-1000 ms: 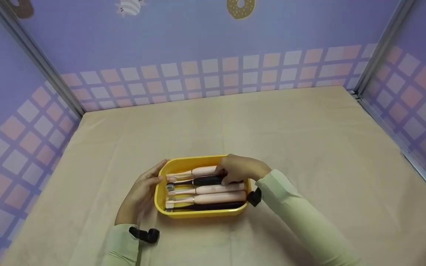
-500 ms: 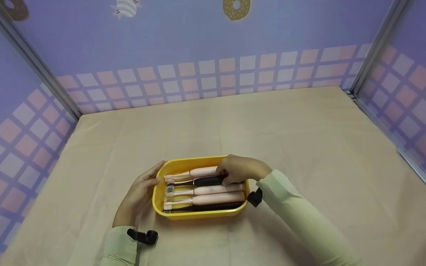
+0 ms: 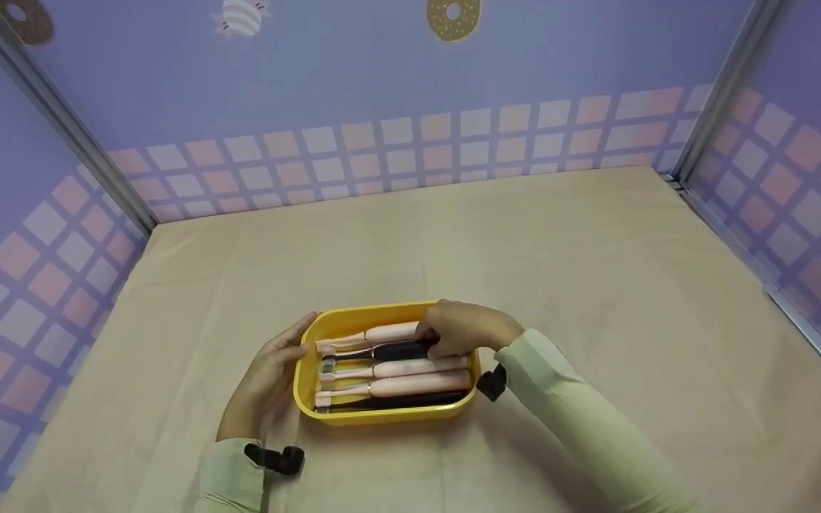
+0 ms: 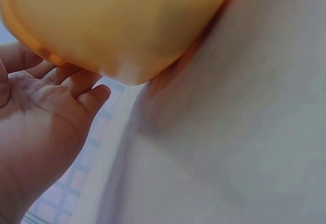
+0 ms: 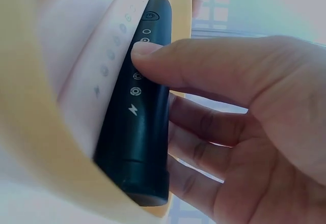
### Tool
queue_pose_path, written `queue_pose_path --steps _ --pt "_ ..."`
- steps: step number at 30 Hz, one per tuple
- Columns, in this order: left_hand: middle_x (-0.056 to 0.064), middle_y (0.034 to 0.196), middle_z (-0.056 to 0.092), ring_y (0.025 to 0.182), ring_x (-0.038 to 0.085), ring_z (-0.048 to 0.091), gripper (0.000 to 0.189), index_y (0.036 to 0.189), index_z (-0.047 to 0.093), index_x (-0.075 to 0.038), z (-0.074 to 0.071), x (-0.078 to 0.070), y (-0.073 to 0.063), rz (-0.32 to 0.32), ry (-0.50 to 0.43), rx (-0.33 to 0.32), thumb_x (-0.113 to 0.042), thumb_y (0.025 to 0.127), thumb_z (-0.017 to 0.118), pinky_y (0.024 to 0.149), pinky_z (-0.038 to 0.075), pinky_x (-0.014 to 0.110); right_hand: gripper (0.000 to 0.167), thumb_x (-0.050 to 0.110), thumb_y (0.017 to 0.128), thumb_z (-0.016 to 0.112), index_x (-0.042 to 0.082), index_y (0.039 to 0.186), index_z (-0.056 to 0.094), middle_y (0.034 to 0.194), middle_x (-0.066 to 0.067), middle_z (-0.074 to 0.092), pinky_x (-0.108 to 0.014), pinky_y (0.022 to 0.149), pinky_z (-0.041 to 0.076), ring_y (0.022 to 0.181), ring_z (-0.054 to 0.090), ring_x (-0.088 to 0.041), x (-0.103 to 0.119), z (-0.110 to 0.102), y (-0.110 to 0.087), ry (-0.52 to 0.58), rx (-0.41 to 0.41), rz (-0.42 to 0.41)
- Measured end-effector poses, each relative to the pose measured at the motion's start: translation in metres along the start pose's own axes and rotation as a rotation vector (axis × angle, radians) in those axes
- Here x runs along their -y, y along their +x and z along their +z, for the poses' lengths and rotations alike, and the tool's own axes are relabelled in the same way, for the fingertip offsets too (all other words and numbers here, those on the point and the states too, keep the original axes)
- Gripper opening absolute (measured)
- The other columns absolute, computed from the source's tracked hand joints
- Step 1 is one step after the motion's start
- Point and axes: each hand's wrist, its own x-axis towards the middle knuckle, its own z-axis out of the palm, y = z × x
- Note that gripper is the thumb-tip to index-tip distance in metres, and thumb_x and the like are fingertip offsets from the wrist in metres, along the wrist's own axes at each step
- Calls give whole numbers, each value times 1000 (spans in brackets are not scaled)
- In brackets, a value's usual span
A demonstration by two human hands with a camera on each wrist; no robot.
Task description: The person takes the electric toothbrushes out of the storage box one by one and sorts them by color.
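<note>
A yellow plastic bin (image 3: 382, 419) holds several electric toothbrushes lying side by side, their heads toward its left end. My left hand (image 3: 268, 370) grips that end, thumb at the rim and fingers along the outer wall. Inside the bin at the right, my right hand (image 3: 471, 329) holds a black toothbrush (image 3: 400, 350) by its handle. In the right wrist view the thumb presses on the button side of this handle (image 5: 137, 127), with the fingers behind it. A pale pink toothbrush (image 3: 390, 332) lies beyond it; on the near side are two more pink ones (image 3: 421, 385) and another black one (image 3: 410, 400).
The bin stands near the front of a table under a beige cloth (image 3: 560, 271). Purple panels with pink and white checks (image 3: 396, 135) enclose the back and both sides. Metal posts (image 3: 720, 85) mark the back corners.
The head view has shifted slightly, moving the scene a little left. Both hands keep their hold on the bin and the black toothbrush, with no clear movement.
</note>
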Motion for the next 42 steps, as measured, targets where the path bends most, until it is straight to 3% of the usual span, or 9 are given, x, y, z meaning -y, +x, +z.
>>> queue_pose_path --steps 10,18,27,42 --pt "6 161 18 147 21 21 60 154 22 -9 2 0 -2 -13 22 -38 2 96 33 116 26 33 21 -1 80 64 6 97 74 82 -1 65 -22 61 39 68 47 -10 -4 0 0 41 13 -39" --pt "7 162 15 148 24 18 61 154 18 -8 1 0 3 14 55 19 1 96 33 116 25 36 18 1 83 65 4 99 74 82 -2 66 -21 62 42 68 48 -8 -9 -2 -4 32 -6 -90" --pt "5 161 17 148 21 18 61 154 20 -9 -1 2 1 3 44 -6 0 96 34 114 29 30 25 3 86 65 4 110 72 102 -5 72 -29 79 54 83 59 -9 -8 -1 -5 56 -17 -74" --pt "5 162 16 148 21 18 60 154 21 -10 -1 1 -1 -7 2 3 -1 98 36 117 25 35 32 2 86 65 4 118 69 112 -9 70 -36 90 55 100 65 -19 -14 -2 -9 146 -67 -103"
